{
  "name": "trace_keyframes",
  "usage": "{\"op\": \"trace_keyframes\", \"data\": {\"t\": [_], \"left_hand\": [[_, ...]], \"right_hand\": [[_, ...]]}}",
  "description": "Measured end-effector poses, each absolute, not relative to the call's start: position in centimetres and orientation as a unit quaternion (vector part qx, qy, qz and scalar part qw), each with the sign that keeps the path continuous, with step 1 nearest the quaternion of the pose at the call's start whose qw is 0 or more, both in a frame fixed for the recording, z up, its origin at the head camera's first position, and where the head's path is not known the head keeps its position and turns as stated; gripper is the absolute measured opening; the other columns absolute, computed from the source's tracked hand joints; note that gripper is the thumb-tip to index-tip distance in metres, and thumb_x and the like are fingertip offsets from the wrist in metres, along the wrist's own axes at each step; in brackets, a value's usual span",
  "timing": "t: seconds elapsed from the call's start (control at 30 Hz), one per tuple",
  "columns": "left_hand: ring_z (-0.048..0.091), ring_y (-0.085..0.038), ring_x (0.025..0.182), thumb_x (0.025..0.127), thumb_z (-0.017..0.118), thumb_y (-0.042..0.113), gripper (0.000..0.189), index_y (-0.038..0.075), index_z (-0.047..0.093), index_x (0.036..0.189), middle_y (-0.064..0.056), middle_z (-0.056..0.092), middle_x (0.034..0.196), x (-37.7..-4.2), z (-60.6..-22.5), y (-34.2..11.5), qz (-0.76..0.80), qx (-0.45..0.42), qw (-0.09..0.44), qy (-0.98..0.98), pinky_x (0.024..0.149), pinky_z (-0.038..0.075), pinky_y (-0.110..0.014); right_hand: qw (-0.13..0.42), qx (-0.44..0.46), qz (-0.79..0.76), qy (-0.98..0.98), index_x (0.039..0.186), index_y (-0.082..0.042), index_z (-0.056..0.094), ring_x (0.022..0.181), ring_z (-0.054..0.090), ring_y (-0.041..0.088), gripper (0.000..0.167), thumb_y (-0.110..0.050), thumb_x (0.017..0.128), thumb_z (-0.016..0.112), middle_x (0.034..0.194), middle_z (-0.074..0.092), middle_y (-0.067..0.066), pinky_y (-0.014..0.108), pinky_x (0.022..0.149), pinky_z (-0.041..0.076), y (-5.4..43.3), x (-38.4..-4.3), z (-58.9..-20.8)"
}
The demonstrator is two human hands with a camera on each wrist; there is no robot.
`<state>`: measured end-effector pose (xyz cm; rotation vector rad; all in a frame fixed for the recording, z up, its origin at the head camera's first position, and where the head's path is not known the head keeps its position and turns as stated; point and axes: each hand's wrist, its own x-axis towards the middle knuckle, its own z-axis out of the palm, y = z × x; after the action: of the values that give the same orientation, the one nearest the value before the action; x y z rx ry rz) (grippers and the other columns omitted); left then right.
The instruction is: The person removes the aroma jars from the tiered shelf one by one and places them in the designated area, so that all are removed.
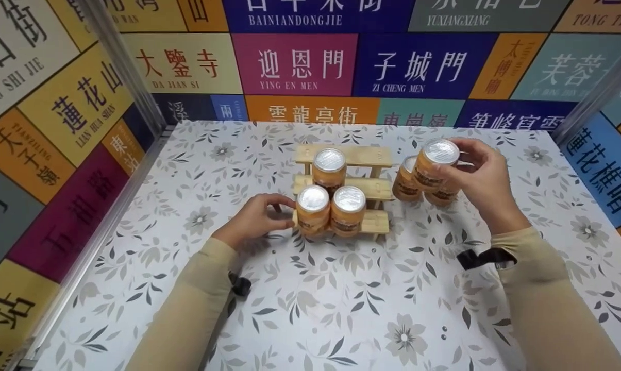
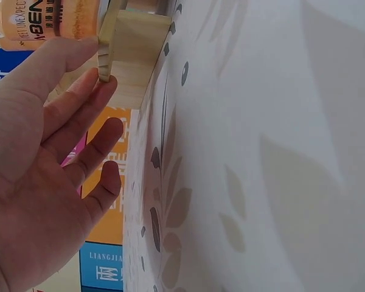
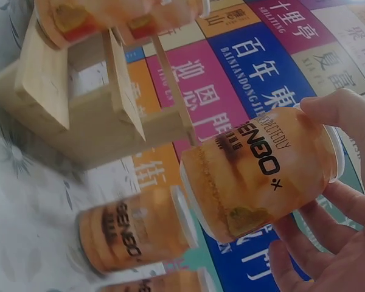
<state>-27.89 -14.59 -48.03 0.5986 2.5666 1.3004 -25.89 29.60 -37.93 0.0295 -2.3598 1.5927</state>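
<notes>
A: What did we record for the right hand [image 1: 488, 180]?

B: We found it gripping the first can [image 3: 261, 176], thumb and fingers set round its upper part, near the silver top. The can was in the air, above two others.

A: Where did those two stand?

B: The left standing can [image 1: 407, 185] and the right standing can [image 1: 442, 197] were on the table [image 1: 367, 288], just off the right end of the wooden stand [image 1: 377, 189], toward the table's back right corner. We could not tell whether the first can touched either.

A: And the left hand [image 1: 253, 219]?

B: We noted its thumb and foremost fingertips pinching the left end of the stand's lowest step. The ring and little fingers were loosely bent, apart from the wood.

A: What did the stand carry?

B: We counted three cans. The left front can [image 1: 313, 211] and the right front can [image 1: 348, 211] were side by side on the lowest step, toward its left end. The rear can [image 1: 329, 172] was upright behind them, on the middle step.

A: The stand's position?

B: We placed it near the middle of the table's back edge. Beyond that edge we saw lettered panels [image 1: 295, 64].
</notes>
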Motion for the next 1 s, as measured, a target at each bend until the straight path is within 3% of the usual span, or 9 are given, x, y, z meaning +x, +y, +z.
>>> {"op": "trace_keyframes", "data": {"t": [0.53,1.0], "left_hand": [[0.061,-0.022,0.110,0.085,0.084,0.022,0.036,0.019,0.074,0.119,0.001,0.073,0.122,-27.8,-47.7,-14.4,0.427,0.194,0.108,0.876,0.098,0.049,-0.041],[0.062,-0.024,0.110,0.086,0.084,0.020,0.035,0.019,0.075,0.120,0.002,0.073,0.121,-27.8,-47.7,-14.5,0.429,0.209,0.098,0.873,0.098,0.050,-0.042]], "right_hand": [[0.157,-0.069,0.544,-0.821,0.140,-0.017,0.061,0.116,0.056,0.005,0.058,-0.020,0.087,0.085,0.126,0.061,-0.014,0.012,0.089,0.045,35.8,-25.5,-36.5],[0.118,-0.152,0.527,-0.828,0.145,-0.027,0.056,0.120,0.051,0.003,0.063,-0.036,0.088,0.082,0.131,0.056,-0.019,0.031,0.104,0.041,38.8,-25.6,-38.2]]}}
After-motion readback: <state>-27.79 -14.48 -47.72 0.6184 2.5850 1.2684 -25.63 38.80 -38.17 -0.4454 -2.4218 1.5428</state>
